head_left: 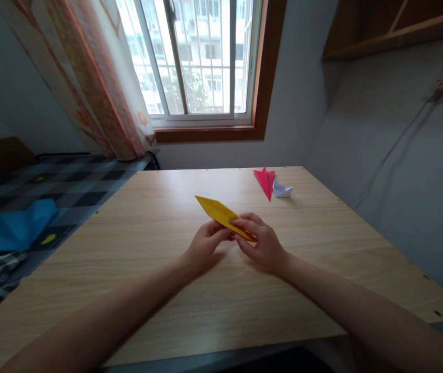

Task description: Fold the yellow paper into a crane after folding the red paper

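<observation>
A long, pointed piece of folded yellow paper (216, 211) is held slanted above the middle of the table, its tip aimed up and to the left. My left hand (208, 241) grips its lower edge from beneath, with the fingertips partly hidden behind the paper. My right hand (260, 241) pinches the near right end between thumb and fingers. Farther back on the table lie a pink paper plane (265, 181) and, touching or just beside it, a small white paper boat (282, 190).
The pale wooden table (159, 207) reaches back toward a barred window (202, 62). At left, a blue folded paper (19, 225) lies on a bed with a checked cover (77, 181). A wooden shelf (396, 36) and a cable (396, 142) are on the right wall.
</observation>
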Available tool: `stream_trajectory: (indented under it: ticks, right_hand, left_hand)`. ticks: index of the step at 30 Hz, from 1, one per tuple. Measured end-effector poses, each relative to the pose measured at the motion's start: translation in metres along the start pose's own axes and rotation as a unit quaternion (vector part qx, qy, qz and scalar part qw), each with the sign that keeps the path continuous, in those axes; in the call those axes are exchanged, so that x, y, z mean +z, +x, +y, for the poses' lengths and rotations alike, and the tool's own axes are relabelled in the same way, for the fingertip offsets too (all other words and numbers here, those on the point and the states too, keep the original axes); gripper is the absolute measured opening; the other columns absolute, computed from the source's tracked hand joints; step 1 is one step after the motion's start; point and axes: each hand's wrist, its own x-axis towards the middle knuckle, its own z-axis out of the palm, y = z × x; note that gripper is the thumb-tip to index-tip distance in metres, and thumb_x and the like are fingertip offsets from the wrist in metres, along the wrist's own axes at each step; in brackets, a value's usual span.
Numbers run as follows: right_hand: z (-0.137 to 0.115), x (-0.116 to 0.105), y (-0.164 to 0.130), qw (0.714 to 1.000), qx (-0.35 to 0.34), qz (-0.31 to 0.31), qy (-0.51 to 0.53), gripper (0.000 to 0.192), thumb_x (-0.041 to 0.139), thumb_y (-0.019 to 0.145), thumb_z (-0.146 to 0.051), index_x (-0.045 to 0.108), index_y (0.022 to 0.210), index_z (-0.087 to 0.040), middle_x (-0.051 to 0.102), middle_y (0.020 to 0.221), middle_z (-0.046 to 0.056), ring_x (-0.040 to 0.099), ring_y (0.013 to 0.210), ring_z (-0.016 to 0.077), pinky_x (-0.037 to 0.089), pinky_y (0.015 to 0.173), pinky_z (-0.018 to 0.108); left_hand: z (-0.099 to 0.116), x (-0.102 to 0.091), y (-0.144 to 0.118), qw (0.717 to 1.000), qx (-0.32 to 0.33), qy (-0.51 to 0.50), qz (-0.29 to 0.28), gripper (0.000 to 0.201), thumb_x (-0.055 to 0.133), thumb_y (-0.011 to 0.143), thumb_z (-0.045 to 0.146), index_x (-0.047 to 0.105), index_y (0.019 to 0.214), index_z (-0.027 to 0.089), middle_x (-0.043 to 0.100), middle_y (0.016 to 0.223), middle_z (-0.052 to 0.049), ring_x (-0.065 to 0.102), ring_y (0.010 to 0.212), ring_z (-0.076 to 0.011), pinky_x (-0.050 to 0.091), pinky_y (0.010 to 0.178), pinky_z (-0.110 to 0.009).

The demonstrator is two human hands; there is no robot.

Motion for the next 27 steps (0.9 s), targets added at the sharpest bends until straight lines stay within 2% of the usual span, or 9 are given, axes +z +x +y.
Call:
stream_trajectory:
  ticks: [4,11,18,21,24,27]
  right_hand:
    - [0.000,-0.001,0.000,1.000,0.002,-0.002,0.006,0.040,0.058,0.089,-0.018,0.062,0.128,-0.027,0.061,0.124,0.008,0.062,0.112,0.0229,0.053,0.096,0.040]
    - [0.000,0.002,0.001,0.993,0.052,-0.031,0.099,0.036,0.053,0.095,-0.023,0.063,0.129,-0.027,0.059,0.124,0.009,0.057,0.116,0.0221,0.048,0.102,0.041]
    - [0.005,0.001,0.003,0.969,0.139,-0.012,0.202,0.028,0.055,0.094,-0.036,0.073,0.114,-0.027,0.064,0.121,0.007,0.055,0.118,0.0233,0.041,0.107,0.044]
    - [0.008,0.001,0.005,0.940,0.202,-0.007,0.276,0.023,0.063,0.089,-0.040,0.074,0.102,-0.024,0.069,0.111,0.006,0.061,0.108,0.0227,0.046,0.100,0.041]
    - [0.011,0.004,0.005,0.901,0.273,0.003,0.338,0.023,0.073,0.080,-0.042,0.070,0.089,-0.022,0.070,0.091,0.003,0.064,0.087,0.0193,0.051,0.082,0.035]
    - [0.013,0.007,0.004,0.885,0.293,0.026,0.361,0.026,0.080,0.073,-0.038,0.062,0.080,-0.021,0.064,0.077,-0.002,0.059,0.072,0.0140,0.048,0.068,0.028]
  left_hand:
    - [0.000,-0.001,0.000,0.998,-0.001,-0.059,-0.015,0.029,0.073,0.075,0.025,0.072,0.102,0.012,0.073,0.098,-0.009,0.066,0.091,-0.0201,0.052,0.086,-0.034]
    - [0.000,-0.003,0.002,1.000,0.005,-0.001,0.007,0.036,0.076,0.079,0.039,0.071,0.102,0.011,0.072,0.097,-0.010,0.065,0.087,-0.0193,0.053,0.081,-0.033]
    - [0.001,-0.002,0.002,0.999,0.016,-0.004,0.029,0.040,0.071,0.082,0.049,0.069,0.098,0.012,0.071,0.096,-0.009,0.066,0.086,-0.0202,0.055,0.080,-0.034]
    - [0.002,-0.003,0.002,0.999,0.020,0.041,0.026,0.041,0.068,0.083,0.051,0.068,0.093,0.012,0.070,0.088,-0.007,0.065,0.080,-0.0194,0.055,0.074,-0.033]
    - [0.004,-0.004,0.002,0.996,0.017,0.090,-0.003,0.042,0.066,0.084,0.053,0.066,0.090,0.012,0.067,0.082,-0.006,0.063,0.075,-0.0183,0.054,0.070,-0.031]
    - [0.003,-0.003,0.000,0.992,0.008,0.118,-0.035,0.041,0.063,0.086,0.053,0.066,0.089,0.012,0.066,0.079,-0.005,0.061,0.072,-0.0173,0.052,0.067,-0.029]
